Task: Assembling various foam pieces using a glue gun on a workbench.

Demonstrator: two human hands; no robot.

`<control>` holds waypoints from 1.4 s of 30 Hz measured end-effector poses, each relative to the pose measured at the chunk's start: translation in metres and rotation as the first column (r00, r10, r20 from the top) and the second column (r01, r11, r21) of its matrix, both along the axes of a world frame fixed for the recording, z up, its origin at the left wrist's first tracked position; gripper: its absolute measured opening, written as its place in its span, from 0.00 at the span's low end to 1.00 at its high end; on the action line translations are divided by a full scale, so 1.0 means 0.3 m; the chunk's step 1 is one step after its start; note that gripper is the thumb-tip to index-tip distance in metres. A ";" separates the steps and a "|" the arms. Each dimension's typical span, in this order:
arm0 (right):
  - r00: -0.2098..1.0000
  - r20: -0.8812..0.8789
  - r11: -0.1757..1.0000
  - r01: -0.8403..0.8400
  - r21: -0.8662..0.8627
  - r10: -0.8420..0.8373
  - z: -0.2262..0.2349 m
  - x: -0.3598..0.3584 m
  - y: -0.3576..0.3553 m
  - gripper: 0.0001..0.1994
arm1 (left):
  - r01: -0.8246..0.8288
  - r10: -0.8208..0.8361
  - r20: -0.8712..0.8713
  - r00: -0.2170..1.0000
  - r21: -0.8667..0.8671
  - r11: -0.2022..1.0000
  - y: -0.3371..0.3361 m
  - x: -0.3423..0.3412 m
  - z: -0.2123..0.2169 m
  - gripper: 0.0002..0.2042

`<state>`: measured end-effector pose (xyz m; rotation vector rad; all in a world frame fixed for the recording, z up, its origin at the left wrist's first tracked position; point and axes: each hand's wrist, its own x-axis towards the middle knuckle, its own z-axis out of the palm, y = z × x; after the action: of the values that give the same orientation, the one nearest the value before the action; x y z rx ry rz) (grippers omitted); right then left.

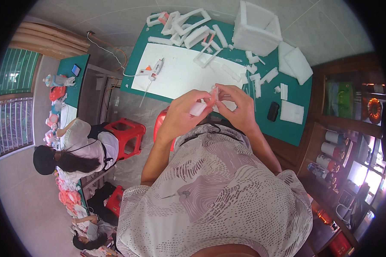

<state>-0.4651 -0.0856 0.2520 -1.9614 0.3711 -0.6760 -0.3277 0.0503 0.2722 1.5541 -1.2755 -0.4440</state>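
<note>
Close in front of my body, above the table's near edge, both hands are raised around a small white and pink foam piece (197,109). My left hand (180,110) is closed on its white part with thumb and fingers. My right hand (239,104) pinches the pink end (214,94) at the top. Fingers cover much of the piece, so its full shape is hidden. Beyond my left hand, a white hot glue gun (156,70) with an orange part lies on a white board (180,58), its cord running off to the left.
White foam frames (192,19) and strips lie along the green table's (283,130) far side. A big foam box (255,32) stands far right, near foam sheets (297,64). A black case (273,111) lies at right. Red stools (126,137) and two seated people are at left.
</note>
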 end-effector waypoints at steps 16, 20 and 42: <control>0.988 0.056 0.856 -0.153 0.494 0.144 0.000 0.039 0.023 0.18 | 0.018 0.037 -0.683 0.730 0.074 0.997 0.083 0.057 -0.032 0.08; 0.990 0.067 0.883 -0.140 0.447 0.122 0.000 0.043 0.041 0.17 | 0.002 0.079 -0.690 0.720 0.117 0.993 0.095 0.050 -0.019 0.09; 0.996 -0.002 0.917 -0.086 0.389 0.094 -0.065 0.064 0.061 0.07 | -0.063 0.171 -0.604 0.778 0.196 0.978 0.137 0.040 -0.078 0.10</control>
<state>-0.4458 -0.0673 0.2325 -1.5958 0.3927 -0.4792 -0.3158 0.0913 0.2488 1.4353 -0.6325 -0.9140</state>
